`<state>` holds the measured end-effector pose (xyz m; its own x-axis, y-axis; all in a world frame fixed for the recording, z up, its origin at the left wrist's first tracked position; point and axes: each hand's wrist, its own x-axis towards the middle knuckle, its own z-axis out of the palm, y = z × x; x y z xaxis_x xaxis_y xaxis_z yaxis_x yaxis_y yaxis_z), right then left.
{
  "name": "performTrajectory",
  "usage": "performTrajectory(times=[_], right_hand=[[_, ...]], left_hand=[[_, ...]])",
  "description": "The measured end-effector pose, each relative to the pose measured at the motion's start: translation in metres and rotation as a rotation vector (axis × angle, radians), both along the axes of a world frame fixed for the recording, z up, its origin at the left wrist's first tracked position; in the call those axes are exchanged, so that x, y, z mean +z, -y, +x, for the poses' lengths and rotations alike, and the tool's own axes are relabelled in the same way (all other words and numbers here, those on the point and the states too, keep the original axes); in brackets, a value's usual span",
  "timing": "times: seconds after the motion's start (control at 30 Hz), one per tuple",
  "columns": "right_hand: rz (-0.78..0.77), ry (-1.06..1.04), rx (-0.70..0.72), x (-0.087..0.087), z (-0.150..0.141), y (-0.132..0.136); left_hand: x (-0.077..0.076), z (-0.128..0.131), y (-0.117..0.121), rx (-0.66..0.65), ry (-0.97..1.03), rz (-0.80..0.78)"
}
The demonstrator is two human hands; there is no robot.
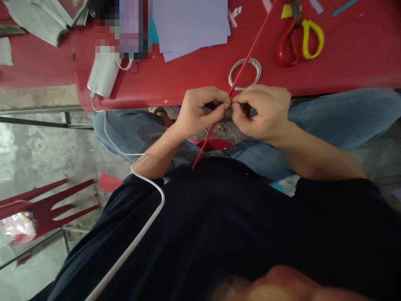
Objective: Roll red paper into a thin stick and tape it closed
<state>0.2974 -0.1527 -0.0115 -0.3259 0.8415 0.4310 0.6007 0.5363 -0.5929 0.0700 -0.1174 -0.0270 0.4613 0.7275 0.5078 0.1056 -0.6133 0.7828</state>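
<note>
A long, thin red stick [250, 52] slants from the far side of the table down toward my lap. My left hand [202, 110] pinches it near its middle with thumb and forefinger. Right beside that, my right hand [261, 110] is closed in a pinch, its fingertips meeting those of the left; whatever lies between the fingertips is too small to make out. Just beyond my hands, a narrow roll of tape [230, 79] rests on the red table [194, 79], and the stick passes over it.
Scissors [305, 42] with red and yellow handles lie at right. Purple paper sheets [192, 25] are stacked at the back. A white power bank [105, 73] sits at left, its white cable [150, 209] running across my left arm. A red chair [46, 205] stands at lower left.
</note>
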Motion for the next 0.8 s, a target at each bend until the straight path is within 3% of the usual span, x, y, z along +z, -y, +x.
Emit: performTrajectory(times=[0.13, 0.27, 0.53, 0.8], right_hand=[[0.087, -0.017, 0.018, -0.001, 0.002, -0.003], [-0.034, 0.07, 0.06, 0.002, 0.008, -0.006], [-0.049, 0.075, -0.001, 0.002, 0.004, -0.003], [-0.12, 0.114, 0.03, 0.011, 0.006, -0.005]], left_hand=[[0.002, 0.0, 0.001, -0.002, -0.006, -0.006], [0.004, -0.002, -0.002, -0.021, -0.027, 0.022], [0.001, 0.001, -0.001, -0.011, -0.032, 0.057], [0.002, 0.001, -0.002, -0.019, -0.045, 0.074]])
